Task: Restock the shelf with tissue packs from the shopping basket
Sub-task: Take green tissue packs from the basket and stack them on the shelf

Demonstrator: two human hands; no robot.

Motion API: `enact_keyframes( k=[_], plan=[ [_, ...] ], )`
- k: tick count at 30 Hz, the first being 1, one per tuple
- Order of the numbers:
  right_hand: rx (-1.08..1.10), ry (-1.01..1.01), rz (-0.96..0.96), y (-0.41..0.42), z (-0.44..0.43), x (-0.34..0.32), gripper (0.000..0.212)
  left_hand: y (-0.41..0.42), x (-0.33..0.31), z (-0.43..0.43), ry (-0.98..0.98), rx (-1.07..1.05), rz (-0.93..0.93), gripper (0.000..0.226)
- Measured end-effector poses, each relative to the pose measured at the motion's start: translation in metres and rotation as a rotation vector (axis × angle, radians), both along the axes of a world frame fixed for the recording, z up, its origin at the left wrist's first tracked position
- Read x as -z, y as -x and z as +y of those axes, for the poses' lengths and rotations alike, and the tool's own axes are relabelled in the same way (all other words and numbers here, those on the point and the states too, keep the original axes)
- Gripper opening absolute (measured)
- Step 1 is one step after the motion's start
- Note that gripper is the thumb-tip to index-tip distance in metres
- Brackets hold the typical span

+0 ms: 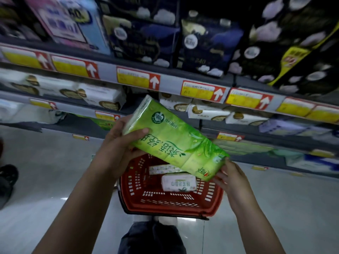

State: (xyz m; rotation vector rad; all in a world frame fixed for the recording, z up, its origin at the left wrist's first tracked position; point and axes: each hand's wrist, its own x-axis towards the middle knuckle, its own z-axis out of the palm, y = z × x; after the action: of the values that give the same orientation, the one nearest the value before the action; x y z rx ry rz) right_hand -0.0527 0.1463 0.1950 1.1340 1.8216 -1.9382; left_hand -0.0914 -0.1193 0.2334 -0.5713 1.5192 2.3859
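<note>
I hold a long green tissue pack (176, 142) in the air above the red shopping basket (170, 204), tilted with its far end up toward the shelves. My left hand (117, 149) grips its upper left end, thumb laid across the printed face. My right hand (229, 175) holds the lower right end from below, fingers curled at its corner. Inside the basket lie a white tissue pack (178, 183) and another pack (161, 169) partly hidden under the green one. The shelf (110, 74) with red-and-yellow price tags runs ahead.
Dark boxed tissue packs (207, 44) fill the top shelf, white packs (102, 96) the one below, green packs (244, 147) low on the right. The basket stands on grey floor (45, 171) before my legs (152, 237). A dark shoe (7, 175) shows at the left edge.
</note>
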Motion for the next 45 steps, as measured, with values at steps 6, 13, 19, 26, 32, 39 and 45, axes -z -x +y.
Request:
enact_keyframes(
  k=[6, 13, 19, 26, 32, 39, 45],
  plan=[
    [0.002, -0.017, 0.036, -0.012, -0.001, -0.068, 0.027, -0.022, -0.055, -0.01, -0.035, -0.006, -0.024, 0.084],
    [0.009, -0.025, 0.113, -0.02, -0.01, -0.144, 0.023, -0.045, -0.126, -0.02, -0.068, -0.089, -0.016, 0.082],
    [-0.005, 0.0, 0.167, -0.026, -0.021, -0.207, 0.024, -0.049, -0.196, -0.035, 0.048, -0.066, 0.034, 0.089],
    [-0.033, -0.053, 0.228, -0.032, -0.002, -0.252, 0.019, -0.047, -0.268, -0.05, 0.118, 0.013, 0.175, 0.109],
    [-0.011, -0.203, 0.415, -0.03, 0.004, -0.295, 0.017, -0.045, -0.31, -0.035, 0.175, 0.046, 0.253, 0.06],
    [-0.331, -0.262, 0.691, -0.029, -0.033, -0.369, 0.011, -0.039, -0.348, -0.015, 0.416, 0.369, 0.421, 0.06],
    [-0.771, -0.34, 0.747, -0.036, -0.059, -0.405, 0.064, -0.04, -0.374, -0.001, 0.625, 0.612, 0.519, 0.053]
  ],
)
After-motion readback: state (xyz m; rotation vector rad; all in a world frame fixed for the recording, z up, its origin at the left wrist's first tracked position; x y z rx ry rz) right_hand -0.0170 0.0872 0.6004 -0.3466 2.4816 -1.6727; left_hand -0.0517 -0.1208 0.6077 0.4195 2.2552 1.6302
